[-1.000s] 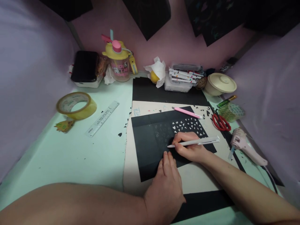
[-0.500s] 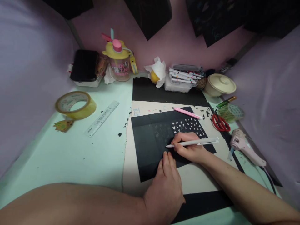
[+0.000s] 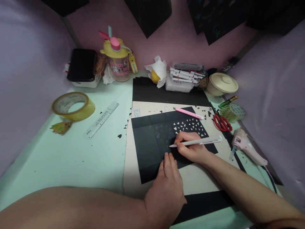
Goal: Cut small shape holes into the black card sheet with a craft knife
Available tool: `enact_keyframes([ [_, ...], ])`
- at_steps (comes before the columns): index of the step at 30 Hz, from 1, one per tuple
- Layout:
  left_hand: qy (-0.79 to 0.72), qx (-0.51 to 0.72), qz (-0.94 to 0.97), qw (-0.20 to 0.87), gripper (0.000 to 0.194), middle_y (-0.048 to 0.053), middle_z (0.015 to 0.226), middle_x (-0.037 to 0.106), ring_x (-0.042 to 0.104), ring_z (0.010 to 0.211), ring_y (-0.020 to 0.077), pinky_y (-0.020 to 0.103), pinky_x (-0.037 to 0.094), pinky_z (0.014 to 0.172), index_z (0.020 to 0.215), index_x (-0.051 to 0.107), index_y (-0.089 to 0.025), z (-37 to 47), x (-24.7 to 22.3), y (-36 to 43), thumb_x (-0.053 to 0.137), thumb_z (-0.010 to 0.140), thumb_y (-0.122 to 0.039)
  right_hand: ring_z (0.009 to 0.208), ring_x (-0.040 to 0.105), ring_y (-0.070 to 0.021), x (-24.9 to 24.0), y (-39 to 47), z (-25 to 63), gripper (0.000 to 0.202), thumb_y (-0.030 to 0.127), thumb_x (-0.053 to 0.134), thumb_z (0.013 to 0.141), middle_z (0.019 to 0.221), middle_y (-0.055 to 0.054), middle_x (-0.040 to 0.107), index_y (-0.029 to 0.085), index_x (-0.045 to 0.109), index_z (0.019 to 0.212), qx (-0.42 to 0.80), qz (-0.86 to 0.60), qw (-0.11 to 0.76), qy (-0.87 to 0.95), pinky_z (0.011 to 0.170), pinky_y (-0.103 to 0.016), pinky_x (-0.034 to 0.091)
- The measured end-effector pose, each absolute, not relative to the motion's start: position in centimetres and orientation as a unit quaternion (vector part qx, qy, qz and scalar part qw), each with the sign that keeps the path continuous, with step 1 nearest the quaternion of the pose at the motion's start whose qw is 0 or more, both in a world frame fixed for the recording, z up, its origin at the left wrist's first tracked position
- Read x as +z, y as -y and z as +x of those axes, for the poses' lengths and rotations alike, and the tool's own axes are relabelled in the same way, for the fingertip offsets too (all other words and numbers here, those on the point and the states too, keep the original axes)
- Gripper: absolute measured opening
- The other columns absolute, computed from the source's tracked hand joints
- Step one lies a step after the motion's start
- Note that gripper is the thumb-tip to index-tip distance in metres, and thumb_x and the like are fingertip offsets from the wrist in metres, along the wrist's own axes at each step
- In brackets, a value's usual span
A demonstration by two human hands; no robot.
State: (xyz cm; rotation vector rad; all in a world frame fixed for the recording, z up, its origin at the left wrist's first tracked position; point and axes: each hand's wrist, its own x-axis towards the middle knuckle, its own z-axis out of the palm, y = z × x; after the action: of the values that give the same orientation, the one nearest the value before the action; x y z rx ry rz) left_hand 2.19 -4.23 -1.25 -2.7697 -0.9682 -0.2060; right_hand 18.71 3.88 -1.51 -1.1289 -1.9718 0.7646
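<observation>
My right hand (image 3: 192, 148) grips a white pen (image 3: 197, 141), its tip on a sheet of black paper (image 3: 145, 149). Faint star-like outlines show on the paper's middle panel, left of the pen tip. The panel to the right has many small cut-out shapes, such as triangles, stars and a heart, through which white shows. My left hand (image 3: 168, 184) lies flat on the paper's lower edge, fingers stretched out just below the pen tip. A pink craft knife (image 3: 189, 113) lies across the paper's top edge. Beneath the black paper is a white board (image 3: 133, 178).
Left lie a clear ruler (image 3: 101, 120) and a roll of tape (image 3: 87, 108). At the back stand a yellow-lidded bottle (image 3: 119, 65), a box of markers (image 3: 183, 78) and a lidded bowl (image 3: 221, 84). Red-handled scissors (image 3: 222, 123) and a glue gun (image 3: 250, 148) are at right.
The whole view has shifted slightly, so things sit a little further left and higher. The pen tip has moved slightly on the paper; my left hand stays pressed on the sheet.
</observation>
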Motion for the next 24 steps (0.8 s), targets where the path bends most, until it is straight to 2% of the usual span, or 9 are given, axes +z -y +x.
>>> enact_keyframes([
  [3,0.329,-0.068,-0.937,0.101,0.091,0.026,0.12,0.06,0.055,0.114,0.0378,0.041,0.045,0.093,0.114,0.064,0.001,2.2,-1.3,4.3,0.063,0.061,-0.074,0.048,0.05,-0.0097,-1.7,-3.8,18.9,0.015,0.009,0.052,0.075,0.057,0.002,0.056,0.019,0.053,0.064,0.301,-0.438,0.369,0.762,0.047,-0.022,0.038],
  [10,0.333,-0.05,-0.937,0.098,0.094,0.027,0.123,0.057,0.054,0.117,0.0374,0.04,0.045,0.094,0.115,0.063,0.001,2.3,-1.3,4.2,0.063,0.059,-0.075,0.055,0.054,-0.0125,-1.7,-3.4,19.4,0.014,0.01,0.053,0.079,0.062,0.002,0.058,0.02,0.056,0.069,0.297,-0.455,0.494,0.678,0.053,-0.026,0.043],
  [14,0.331,-0.035,-0.937,0.103,0.093,0.026,0.123,0.058,0.054,0.117,0.0358,0.039,0.046,0.094,0.116,0.063,-0.001,2.2,-1.3,4.1,0.06,0.061,-0.076,0.052,0.053,-0.0106,0.7,-2.8,19.5,0.013,0.012,0.053,0.082,0.062,0.003,0.06,0.02,0.061,0.075,0.334,-0.539,0.428,0.644,0.051,-0.024,0.042],
  [17,0.334,-0.039,-0.936,0.104,0.093,0.027,0.122,0.058,0.055,0.116,0.0365,0.038,0.046,0.093,0.115,0.064,0.0,2.2,-1.4,4.2,0.061,0.061,-0.076,0.054,0.055,-0.0112,2.2,-2.4,19.4,0.006,0.016,0.058,0.079,0.064,0.002,0.062,0.02,0.062,0.079,0.379,-0.576,0.374,0.621,0.051,-0.023,0.043],
  [20,0.337,-0.042,-0.935,0.104,0.094,0.027,0.122,0.058,0.055,0.116,0.0368,0.038,0.047,0.093,0.114,0.064,0.0,2.3,-1.6,4.2,0.061,0.059,-0.076,0.055,0.054,-0.0113,1.8,-2.4,19.1,0.004,0.017,0.058,0.078,0.064,0.002,0.06,0.019,0.06,0.076,0.365,-0.59,0.37,0.618,0.05,-0.022,0.041],
  [24,0.326,-0.046,-0.937,0.113,0.092,0.026,0.122,0.059,0.055,0.116,0.0365,0.039,0.046,0.094,0.114,0.064,-0.001,2.2,-1.5,4.1,0.06,0.061,-0.076,0.056,0.051,-0.0115,-0.5,-2.6,18.7,0.012,0.013,0.053,0.078,0.062,0.002,0.057,0.019,0.056,0.068,0.32,-0.558,0.391,0.659,0.053,-0.023,0.04],
])
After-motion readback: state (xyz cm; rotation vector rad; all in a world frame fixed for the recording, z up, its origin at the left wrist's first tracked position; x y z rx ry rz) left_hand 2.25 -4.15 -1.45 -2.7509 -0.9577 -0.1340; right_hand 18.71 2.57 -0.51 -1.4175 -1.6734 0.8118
